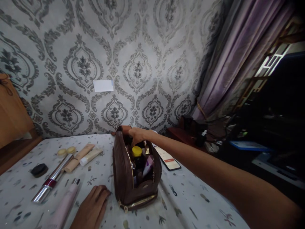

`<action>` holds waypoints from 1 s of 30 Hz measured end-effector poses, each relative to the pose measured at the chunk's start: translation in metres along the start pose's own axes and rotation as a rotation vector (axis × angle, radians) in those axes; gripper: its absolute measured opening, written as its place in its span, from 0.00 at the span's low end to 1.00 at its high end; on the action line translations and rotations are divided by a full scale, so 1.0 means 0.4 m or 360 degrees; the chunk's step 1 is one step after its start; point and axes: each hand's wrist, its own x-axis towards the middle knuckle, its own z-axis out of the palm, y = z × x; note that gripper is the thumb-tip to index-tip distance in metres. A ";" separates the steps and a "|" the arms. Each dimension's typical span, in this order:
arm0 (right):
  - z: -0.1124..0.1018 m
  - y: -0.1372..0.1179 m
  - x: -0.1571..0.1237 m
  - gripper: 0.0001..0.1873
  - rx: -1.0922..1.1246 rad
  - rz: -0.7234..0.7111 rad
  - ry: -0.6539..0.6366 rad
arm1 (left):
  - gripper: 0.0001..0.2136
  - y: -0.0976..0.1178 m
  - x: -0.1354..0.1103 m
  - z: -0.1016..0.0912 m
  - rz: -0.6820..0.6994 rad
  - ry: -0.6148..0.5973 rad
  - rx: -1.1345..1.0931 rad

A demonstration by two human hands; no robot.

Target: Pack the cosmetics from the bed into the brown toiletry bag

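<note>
Brown and leather-like, a bag [122, 171] stands unzipped on a printed cloth [190, 190] near the middle of the head view, its gold zip [140, 203] running round the near end. No brand can be read on it, nor on the yellow-capped bottle [137, 151] and the purple tube [148, 164] inside. Just to its right lies a phone [168, 158] with a lit screen; an orange-red button shows, but its text is too blurred to read. Faint lettering sits low on the pink tube [65, 203], illegible, and the small print on the tan tube [79, 157] is no clearer. The bag lies between the hands and ahead of the left one. The right hand [138, 135] reaches across to its far end, fingers bent at the opening; the fingertips are hidden, so I cannot tell whether they grip anything. The left hand [92, 206] rests palm down on the cloth just beside the bag's left side, relaxed, fingers close together, with nothing seen in it. Farther left lie a cream tube [91, 156], a silver cylinder [52, 178] with a dark red band, a round black case [39, 170] and two yellowish pots [71, 149].
</note>
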 end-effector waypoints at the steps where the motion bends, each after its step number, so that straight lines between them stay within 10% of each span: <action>1: -0.002 -0.002 0.000 0.14 -0.0009 0.0000 -0.0015 | 0.22 0.000 0.000 -0.001 0.0002 -0.0005 0.0001; 30: -0.045 -0.096 -0.055 0.14 -0.0498 0.0140 -0.0312 | 0.16 0.007 0.012 0.003 0.0044 0.0039 0.0071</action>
